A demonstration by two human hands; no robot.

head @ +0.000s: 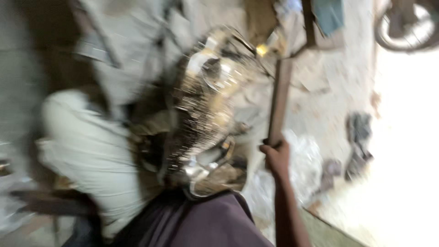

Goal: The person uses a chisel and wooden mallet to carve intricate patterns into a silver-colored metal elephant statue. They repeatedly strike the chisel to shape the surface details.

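Head view, blurred: right hand [275, 154] is closed around the lower end of a dark bar [279, 103], whose long axis runs straight up beside the metal heap [208, 114]; left hand unseen.

Blurred view. Heap of scrap metal [206, 119]: silver and brass-yellow, speckled with bright glints. Bar [279, 100] gripped by the right hand [275, 158]: dark rusty brown. Sack [87, 146]: pale cream. Cloth [192, 224] in the foreground: dark purple-maroon. Ground [338, 87]: dusty beige-grey. Panel [329, 13] at top: teal. Wheel [404, 25], top corner: black tyre.
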